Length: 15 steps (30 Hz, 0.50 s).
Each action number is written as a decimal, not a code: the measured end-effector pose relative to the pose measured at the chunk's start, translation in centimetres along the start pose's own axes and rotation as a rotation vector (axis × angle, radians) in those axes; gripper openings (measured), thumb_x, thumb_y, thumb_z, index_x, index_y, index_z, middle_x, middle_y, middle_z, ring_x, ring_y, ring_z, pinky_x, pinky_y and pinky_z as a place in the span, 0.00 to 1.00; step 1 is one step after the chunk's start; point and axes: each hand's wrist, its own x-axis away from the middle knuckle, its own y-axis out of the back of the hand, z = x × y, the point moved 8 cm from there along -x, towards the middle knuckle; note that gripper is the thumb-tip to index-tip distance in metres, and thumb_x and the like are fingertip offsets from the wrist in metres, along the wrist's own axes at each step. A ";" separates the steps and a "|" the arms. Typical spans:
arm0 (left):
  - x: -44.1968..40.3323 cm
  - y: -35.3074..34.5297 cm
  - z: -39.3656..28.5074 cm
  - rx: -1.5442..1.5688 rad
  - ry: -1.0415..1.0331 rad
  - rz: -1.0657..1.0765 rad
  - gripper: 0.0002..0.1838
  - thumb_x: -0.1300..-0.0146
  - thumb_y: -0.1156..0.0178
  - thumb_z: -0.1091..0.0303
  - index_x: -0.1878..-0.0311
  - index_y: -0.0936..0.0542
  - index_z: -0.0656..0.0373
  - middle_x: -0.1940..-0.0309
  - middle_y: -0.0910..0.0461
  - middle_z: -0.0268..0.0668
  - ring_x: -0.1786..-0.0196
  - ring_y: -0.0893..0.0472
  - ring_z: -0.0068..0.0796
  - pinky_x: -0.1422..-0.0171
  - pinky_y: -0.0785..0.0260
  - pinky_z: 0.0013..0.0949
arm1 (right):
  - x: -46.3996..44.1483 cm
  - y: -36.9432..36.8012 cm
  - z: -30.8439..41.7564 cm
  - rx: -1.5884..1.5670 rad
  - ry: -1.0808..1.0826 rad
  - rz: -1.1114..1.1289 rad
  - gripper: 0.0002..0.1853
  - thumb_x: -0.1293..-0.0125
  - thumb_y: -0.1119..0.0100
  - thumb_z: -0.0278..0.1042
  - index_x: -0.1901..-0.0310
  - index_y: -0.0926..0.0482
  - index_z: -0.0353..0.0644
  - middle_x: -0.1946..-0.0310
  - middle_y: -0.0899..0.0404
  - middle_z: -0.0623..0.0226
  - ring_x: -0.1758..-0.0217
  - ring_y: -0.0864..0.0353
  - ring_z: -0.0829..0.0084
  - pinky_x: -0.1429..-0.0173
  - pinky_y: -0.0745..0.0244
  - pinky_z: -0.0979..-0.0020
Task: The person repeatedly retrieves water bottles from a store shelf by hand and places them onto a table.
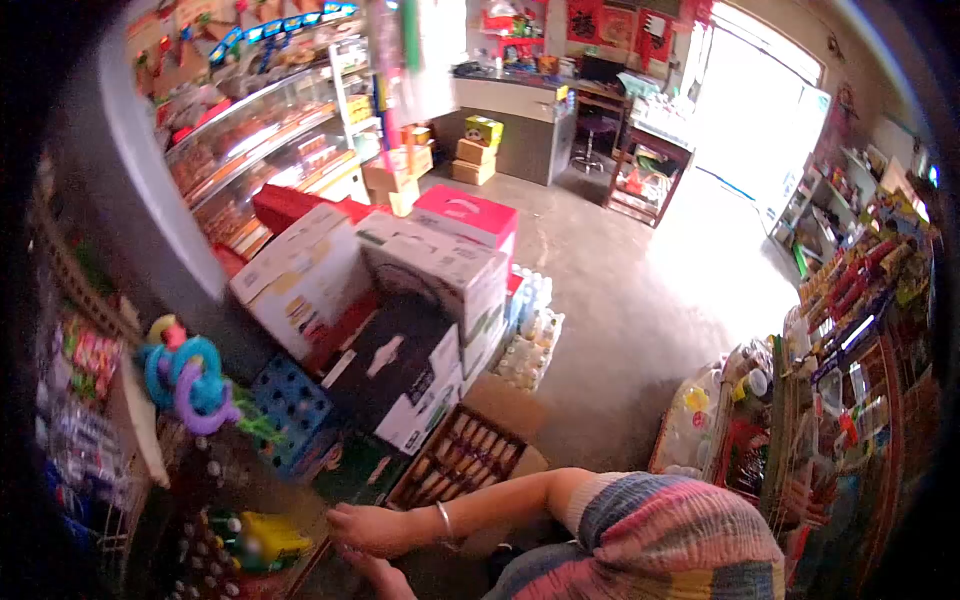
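My right hand (372, 530), with a light bracelet on its wrist, reaches in from the right at the bottom centre. Its fingers are curled together, and what they hold cannot be made out. Just below, my left hand (385, 578) is partly cut off by the frame edge; its grip is unclear. A thin brown edge (312, 568) runs beside the hands. Left of them are a yellow package (275, 540) and several dark bottles (195, 540). An open cardboard box (465, 455) with rows of packed items lies just above my right forearm.
Stacked cartons (420, 255) and a blue crate (290, 412) stand beyond the hands. Teal and purple rings (200, 385) hang at left. A glass display case (265, 140) is behind. Packed shelves (850, 300) line the right, near a bright doorway (755, 100).
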 end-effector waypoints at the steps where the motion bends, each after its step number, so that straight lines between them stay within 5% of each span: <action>1: 0.9 -1.7 1.0 -0.033 0.020 0.024 0.27 0.38 0.40 0.61 0.38 0.33 0.60 0.44 0.28 0.38 0.43 0.27 0.32 0.38 0.32 0.37 | 2.0 3.1 0.7 -0.012 -0.004 -0.103 0.16 0.49 0.42 0.36 0.61 0.25 0.36 0.59 0.31 0.55 0.55 0.33 0.57 0.51 0.32 0.63; 5: 4.6 -9.9 7.0 -0.154 0.104 0.148 0.29 0.41 0.37 0.61 0.39 0.33 0.60 0.44 0.27 0.37 0.43 0.26 0.32 0.39 0.32 0.37 | 11.6 12.4 0.9 -0.204 -0.058 -0.128 0.13 0.45 0.46 0.33 0.61 0.27 0.35 0.60 0.34 0.54 0.56 0.33 0.56 0.53 0.32 0.61; 6: 5.8 -12.1 8.8 -0.185 0.133 0.183 0.29 0.42 0.37 0.61 0.39 0.32 0.60 0.45 0.27 0.37 0.44 0.26 0.31 0.39 0.32 0.36 | 14.5 14.7 0.6 -0.309 -0.078 -0.136 0.19 0.47 0.38 0.32 0.54 0.25 0.32 0.57 0.34 0.52 0.55 0.34 0.56 0.50 0.32 0.59; 9: 9.3 -19.7 14.6 -0.284 0.226 0.300 0.30 0.44 0.35 0.61 0.39 0.32 0.60 0.45 0.27 0.36 0.44 0.26 0.31 0.40 0.32 0.36 | 23.1 22.6 0.8 -0.364 -0.138 -0.160 0.18 0.45 0.38 0.33 0.54 0.25 0.35 0.57 0.33 0.53 0.56 0.34 0.55 0.49 0.33 0.60; 15: 17.3 -34.4 26.9 -0.423 0.470 0.690 0.33 0.48 0.31 0.61 0.40 0.31 0.60 0.46 0.26 0.36 0.45 0.25 0.30 0.40 0.32 0.35 | 39.9 35.2 -2.0 -0.184 -0.535 -0.565 0.21 0.41 0.40 0.33 0.47 0.30 0.40 0.55 0.32 0.55 0.49 0.34 0.54 0.45 0.34 0.58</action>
